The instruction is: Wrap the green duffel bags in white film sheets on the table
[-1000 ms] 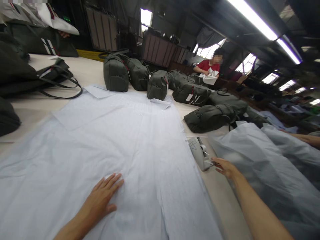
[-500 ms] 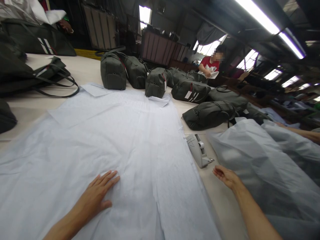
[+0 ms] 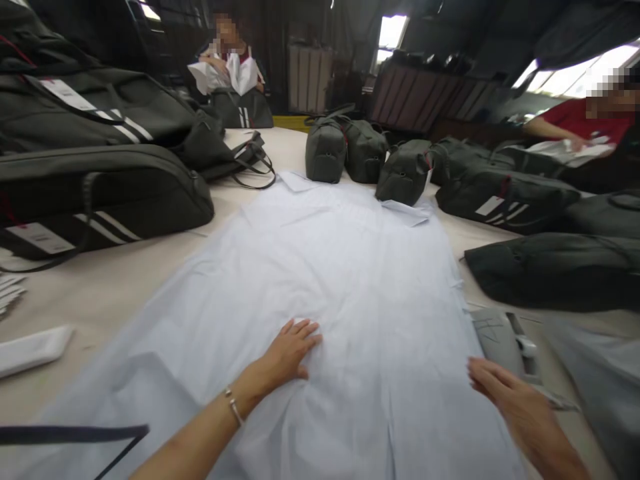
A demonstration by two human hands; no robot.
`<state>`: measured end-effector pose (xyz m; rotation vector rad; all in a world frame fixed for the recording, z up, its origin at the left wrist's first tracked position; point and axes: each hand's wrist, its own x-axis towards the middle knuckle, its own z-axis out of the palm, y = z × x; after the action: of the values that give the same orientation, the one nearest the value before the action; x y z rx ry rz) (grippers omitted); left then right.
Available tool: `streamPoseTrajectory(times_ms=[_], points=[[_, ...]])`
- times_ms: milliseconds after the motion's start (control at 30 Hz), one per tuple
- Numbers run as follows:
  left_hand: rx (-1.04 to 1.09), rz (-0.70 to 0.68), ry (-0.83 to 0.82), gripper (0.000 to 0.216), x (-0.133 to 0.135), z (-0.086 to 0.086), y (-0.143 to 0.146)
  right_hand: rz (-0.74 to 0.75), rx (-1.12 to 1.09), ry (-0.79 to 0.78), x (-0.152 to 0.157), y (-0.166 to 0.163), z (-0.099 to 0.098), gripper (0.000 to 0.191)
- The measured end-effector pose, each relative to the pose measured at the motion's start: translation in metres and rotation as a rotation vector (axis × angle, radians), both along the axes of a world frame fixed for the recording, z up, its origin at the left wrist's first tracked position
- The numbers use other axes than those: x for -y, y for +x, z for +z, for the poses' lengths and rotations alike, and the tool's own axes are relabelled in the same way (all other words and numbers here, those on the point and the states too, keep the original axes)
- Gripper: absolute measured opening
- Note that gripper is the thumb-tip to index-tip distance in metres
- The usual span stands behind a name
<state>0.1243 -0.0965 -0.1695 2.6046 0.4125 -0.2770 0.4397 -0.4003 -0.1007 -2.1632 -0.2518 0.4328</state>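
Observation:
My left hand [image 3: 290, 353] lies flat on a broad pile of thin white plastic sheets [image 3: 325, 267], its fingers spread. A bracelet [image 3: 233, 407] circles that wrist. My right hand [image 3: 515, 393] is over the pile's right edge, fingers pressed together and pointing left; whatever may be between them is hidden. Just beyond it stands a grey tape dispenser [image 3: 500, 340], partly covered by the hand. The sheets are wrinkled near my left hand, and loose corners are folded over at their far end.
Dark green bags [image 3: 325, 150] stand along the far side, with a lying bag [image 3: 550, 270] at right and striped, tagged bags [image 3: 105, 193] at left. Greyish plastic [image 3: 595, 373] covers the right side. Two people handle white material beyond the table [image 3: 145, 287]. A white strip [image 3: 35, 350] lies left.
The view has swung left, showing more bags and a second person. My right hand has moved from the dispenser's near end to the sheets' right edge. My left hand stays flat on the sheets.

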Motion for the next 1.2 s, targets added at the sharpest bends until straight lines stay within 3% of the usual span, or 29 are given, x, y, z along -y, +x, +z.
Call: streamPoseTrajectory(times_ms=[100,167,233,333,500,700,800,900,1067,1133,1200], points=[[0.041,0.007,0.001,0.09,0.002,-0.005,-0.003,0.383,-0.126,0.065,-0.12,-0.065,0.003,0.036],[0.038,0.0,-0.003,0.089,0.003,-0.005,-0.003,0.532,-0.16,0.017,-0.182,-0.097,-0.004,0.034],[0.036,-0.011,-0.01,0.088,0.003,-0.003,-0.003,0.586,-0.153,-0.064,-0.22,-0.113,-0.017,0.032],[0.06,-0.019,-0.018,0.085,0.003,-0.001,-0.003,0.619,-0.096,-0.225,-0.243,-0.113,-0.038,0.026],[0.057,-0.015,-0.039,0.084,0.003,-0.003,-0.003,0.655,0.073,-0.472,-0.254,-0.1,-0.059,0.029],[0.085,-0.007,-0.065,0.087,0.004,-0.007,-0.004,0.613,0.188,-0.588,-0.255,-0.103,-0.066,0.018],[0.084,-0.002,-0.064,0.086,0.004,-0.01,-0.004,0.526,0.234,-0.592,-0.248,-0.102,-0.065,0.035],[0.102,0.005,-0.047,0.087,0.005,-0.015,-0.005,0.425,0.23,-0.531,-0.243,-0.099,-0.067,0.064],[0.107,0.005,-0.014,0.09,0.003,-0.018,-0.004,0.363,0.031,-0.269,-0.223,-0.075,-0.061,0.067],[0.1,0.01,-0.016,0.089,0.003,-0.015,-0.004,0.315,-0.065,-0.152,-0.191,-0.055,-0.051,0.061],[0.093,0.016,-0.029,0.082,0.002,-0.008,-0.004,0.194,-0.111,-0.071,-0.135,-0.032,-0.036,0.056]])
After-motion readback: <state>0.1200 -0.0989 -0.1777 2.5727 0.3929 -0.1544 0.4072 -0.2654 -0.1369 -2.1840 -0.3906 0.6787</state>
